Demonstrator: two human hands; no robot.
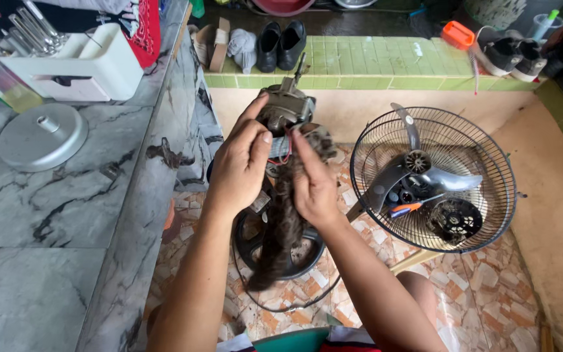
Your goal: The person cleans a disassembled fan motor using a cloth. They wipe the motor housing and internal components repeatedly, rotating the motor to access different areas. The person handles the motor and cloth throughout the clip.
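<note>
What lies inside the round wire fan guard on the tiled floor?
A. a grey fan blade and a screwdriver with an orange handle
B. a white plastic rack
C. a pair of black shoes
A: the round wire fan guard holds a grey fan blade and an orange-handled screwdriver.

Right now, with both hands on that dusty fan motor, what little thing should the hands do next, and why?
Probably pull the thick dust clump down and away with the right hand while the left hand steadies the fan motor. The brown fluff hangs from the motor in a long strand, tangled near the red wires, so a slow, gentle tug seems safest.
</note>
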